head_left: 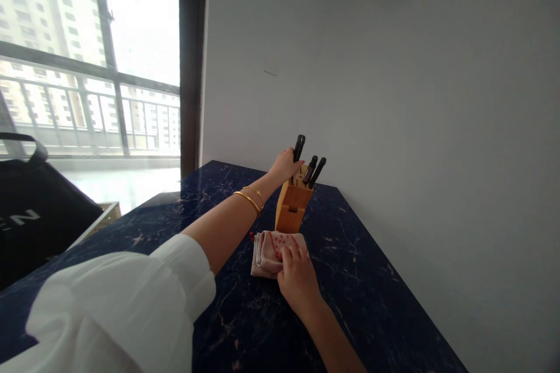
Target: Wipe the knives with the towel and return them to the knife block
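Only knife handle (299, 147) shows (rest inside block (291, 211)).

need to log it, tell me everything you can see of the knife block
The knife block is light wood, slanted, standing upright on the dark blue marbled table near the wall. Black handles stick out of its top; the left hand grips the tallest handle. A cloth lies just before its base.

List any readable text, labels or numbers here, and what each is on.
"EN": white letters on the black bag, cut off at the picture's left edge.
No text shows on the knife block, the held knife or the cloth.
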Demonstrator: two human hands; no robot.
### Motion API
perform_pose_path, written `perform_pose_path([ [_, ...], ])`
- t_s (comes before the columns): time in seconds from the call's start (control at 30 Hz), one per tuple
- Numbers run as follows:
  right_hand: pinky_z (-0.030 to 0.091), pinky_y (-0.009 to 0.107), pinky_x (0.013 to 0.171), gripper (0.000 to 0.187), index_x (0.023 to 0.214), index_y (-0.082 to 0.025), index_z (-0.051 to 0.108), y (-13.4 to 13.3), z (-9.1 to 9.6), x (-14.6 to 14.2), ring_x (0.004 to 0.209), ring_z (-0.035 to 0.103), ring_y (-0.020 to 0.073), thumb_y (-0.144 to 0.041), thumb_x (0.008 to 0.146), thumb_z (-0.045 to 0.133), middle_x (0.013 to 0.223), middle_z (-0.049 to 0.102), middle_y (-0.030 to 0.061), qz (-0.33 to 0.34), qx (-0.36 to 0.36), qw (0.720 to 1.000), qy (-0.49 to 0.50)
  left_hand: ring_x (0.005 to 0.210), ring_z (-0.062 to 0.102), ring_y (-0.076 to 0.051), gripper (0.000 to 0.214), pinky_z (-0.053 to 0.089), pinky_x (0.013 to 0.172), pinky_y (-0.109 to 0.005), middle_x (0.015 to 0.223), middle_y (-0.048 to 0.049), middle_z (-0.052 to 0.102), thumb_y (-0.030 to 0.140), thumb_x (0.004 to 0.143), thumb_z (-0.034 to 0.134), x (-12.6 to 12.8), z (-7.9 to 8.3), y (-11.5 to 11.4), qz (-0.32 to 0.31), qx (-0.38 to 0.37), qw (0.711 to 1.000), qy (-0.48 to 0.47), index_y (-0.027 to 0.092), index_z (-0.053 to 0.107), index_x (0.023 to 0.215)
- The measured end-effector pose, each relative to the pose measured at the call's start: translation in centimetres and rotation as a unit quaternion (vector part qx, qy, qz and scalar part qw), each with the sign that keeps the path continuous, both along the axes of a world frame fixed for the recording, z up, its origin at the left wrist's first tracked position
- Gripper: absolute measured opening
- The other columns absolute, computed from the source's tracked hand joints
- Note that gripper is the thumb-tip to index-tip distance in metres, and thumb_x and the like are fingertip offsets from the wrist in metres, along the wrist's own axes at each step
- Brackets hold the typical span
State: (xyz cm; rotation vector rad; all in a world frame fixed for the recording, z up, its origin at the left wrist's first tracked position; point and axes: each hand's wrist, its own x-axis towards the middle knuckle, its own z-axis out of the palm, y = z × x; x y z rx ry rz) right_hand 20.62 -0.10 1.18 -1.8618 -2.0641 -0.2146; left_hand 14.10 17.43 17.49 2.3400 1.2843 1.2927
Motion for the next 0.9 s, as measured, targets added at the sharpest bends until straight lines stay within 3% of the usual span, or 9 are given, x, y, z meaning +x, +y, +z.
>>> perform_pose_path([
  [0.4, 0.029, 0.038, 0.094, 0.034, 0.104, -0.017, 0.057, 0.1, 0.1, 0.0, 0.113, 0.04, 0.0254, -0.014, 0.072, 0.046, 0.119, 0.052, 0.0097, 0.007, -0.005, 1.0, -0.003, 0.085, 0.06, -0.023, 0.02, 0.043, 0.069, -0.028, 0.091, -0.0146, 0.063, 0.027, 0.08, 0.055, 0.2, 0.2, -0.2, 0.017, -0.02, 1.0, 0.008, 0.012, 0.051, 0.093],
  [0.53, 0.029, 0.039, 0.094, 0.035, 0.104, -0.017, 0.056, 0.1, 0.1, 0.0, 0.113, 0.04, 0.0261, -0.014, 0.071, 0.046, 0.119, 0.052, 0.0099, 0.007, -0.012, 1.0, -0.005, 0.086, 0.059, -0.023, 0.02, 0.043, 0.07, -0.029, 0.09, -0.0146, 0.062, 0.028, 0.081, 0.054, 0.2, 1.0, -0.1, 0.016, -0.008, 1.0, -0.006, 0.011, 0.051, 0.092],
  [0.67, 0.027, 0.039, 0.096, 0.034, 0.104, -0.017, 0.056, 0.0, 0.2, 0.2, 0.114, 0.04, 0.026, -0.015, 0.072, 0.046, 0.117, 0.053, 0.0101, 0.008, -0.012, 1.0, -0.003, 0.086, 0.059, -0.024, 0.021, 0.043, 0.073, -0.032, 0.09, -0.0137, 0.062, 0.03, 0.081, 0.054, 0.2, 3.0, -0.2, 0.005, 0.006, 1.0, -0.021, 0.012, 0.051, 0.092],
  [0.9, 0.026, 0.039, 0.097, 0.034, 0.105, -0.017, 0.056, -0.2, 0.4, 0.1, 0.113, 0.04, 0.0247, -0.014, 0.074, 0.043, 0.118, 0.052, 0.0095, 0.01, -0.012, 1.0, -0.005, 0.091, 0.057, -0.025, 0.021, 0.043, 0.076, -0.033, 0.091, -0.0137, 0.061, 0.029, 0.084, 0.05, -0.7, 8.4, -1.8, 0.001, 0.058, 0.997, -0.057, 0.011, 0.051, 0.094],
])
